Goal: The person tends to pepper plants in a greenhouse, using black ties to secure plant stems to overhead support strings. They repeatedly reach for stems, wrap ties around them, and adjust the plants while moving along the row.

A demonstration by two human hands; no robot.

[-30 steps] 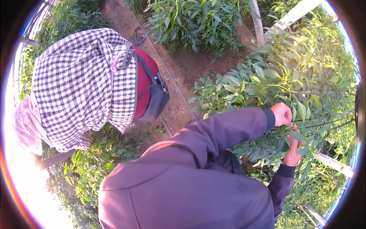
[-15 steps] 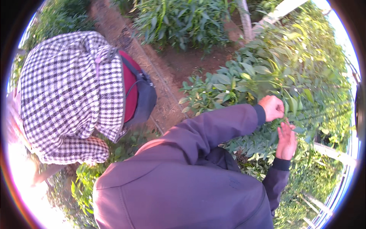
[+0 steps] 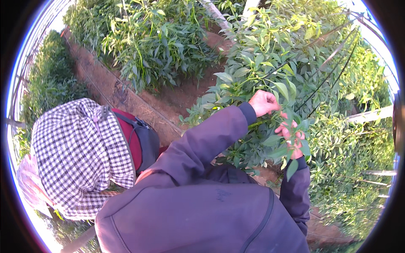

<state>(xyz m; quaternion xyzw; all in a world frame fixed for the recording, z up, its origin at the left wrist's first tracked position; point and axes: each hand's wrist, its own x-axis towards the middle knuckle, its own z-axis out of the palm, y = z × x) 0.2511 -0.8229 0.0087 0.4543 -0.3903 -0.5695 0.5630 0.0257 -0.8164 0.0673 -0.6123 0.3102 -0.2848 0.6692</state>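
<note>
Taking the dark jacket (image 3: 194,219) that we wear as our landmark, we find green plants (image 3: 50,88) far off to its upper left. Nearer, just to the jacket's left, is a co-worker in a black-and-white checked head covering (image 3: 80,156), with dark red cloth (image 3: 130,141) and a dark grey mask (image 3: 147,143) along its right edge. A brown soil path (image 3: 101,78) slants down toward the jacket from its upper left, and a bushy plant (image 3: 156,50) grows well above the jacket, past that path.

Above and to the right of the jacket's body, we reach our left hand (image 3: 264,102) out to a leafy shoot (image 3: 282,89), which stands to the jacket's upper right. Our left fingers are closed together in a pinch beside its leaves; we cannot tell whether a stem lies between them. Just below and to the right, nearer the jacket, our right hand (image 3: 292,139) has its fingers bent, with hanging leaves (image 3: 292,170) partly covering it, so we cannot tell what they grip. Farther to the jacket's upper right we see thin dark lines (image 3: 346,65) crossing the foliage, then a pale beam (image 3: 371,115).
</note>
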